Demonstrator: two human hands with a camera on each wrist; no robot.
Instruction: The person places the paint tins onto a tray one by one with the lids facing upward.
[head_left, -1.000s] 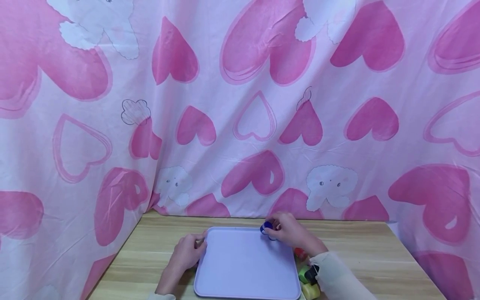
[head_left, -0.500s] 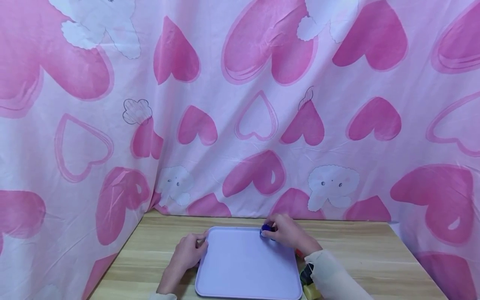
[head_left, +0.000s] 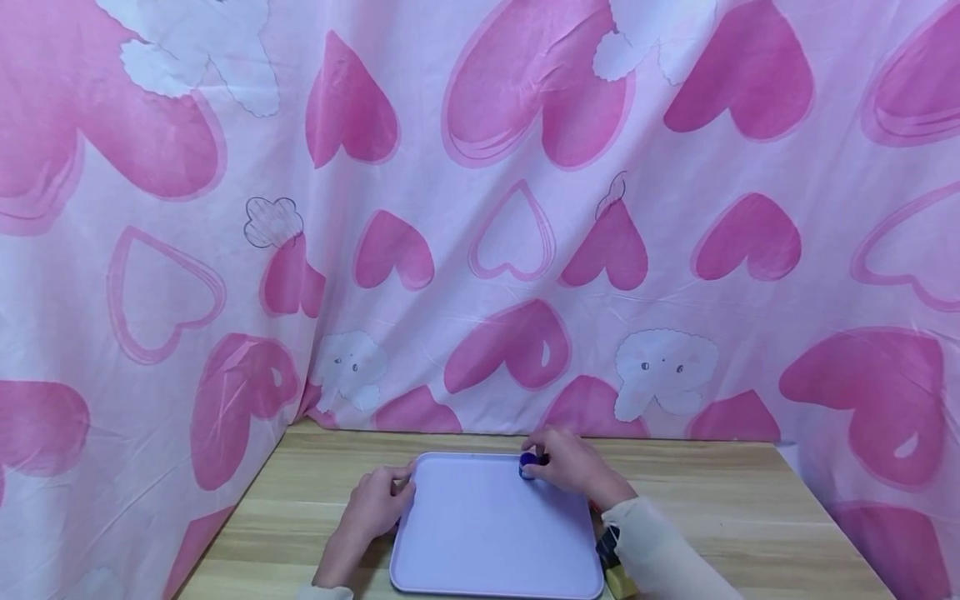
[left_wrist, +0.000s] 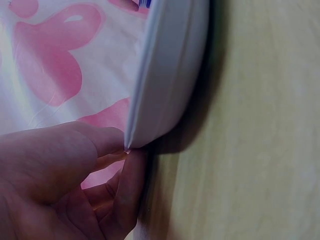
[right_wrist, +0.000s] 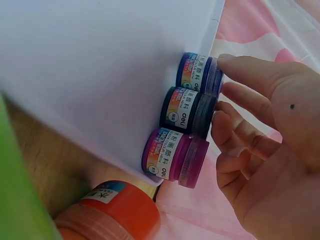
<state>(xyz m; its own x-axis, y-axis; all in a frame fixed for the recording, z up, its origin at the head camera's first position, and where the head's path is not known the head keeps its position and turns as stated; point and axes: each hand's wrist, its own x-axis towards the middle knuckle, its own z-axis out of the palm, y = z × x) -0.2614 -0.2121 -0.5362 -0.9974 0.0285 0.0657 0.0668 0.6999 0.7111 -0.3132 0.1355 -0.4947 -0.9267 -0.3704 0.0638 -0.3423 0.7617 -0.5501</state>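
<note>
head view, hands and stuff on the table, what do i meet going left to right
Left hand → lilac tray → blue jar on the tray → right hand → yellow item by the tray's right side.

My sleeve (head_left: 660,546) is cream, the cloth (head_left: 517,237) pink-hearted, the tray (head_left: 487,533) pale lavender, with a blue jar (right_wrist: 196,72), dark teal jar (right_wrist: 186,112) and magenta jar (right_wrist: 174,157) near its far right corner.

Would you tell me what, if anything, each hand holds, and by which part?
Left hand: a lavender rectangular plastic tray, by its rim. Right hand: seemingly a blue round paint jar, by its lid.
</note>
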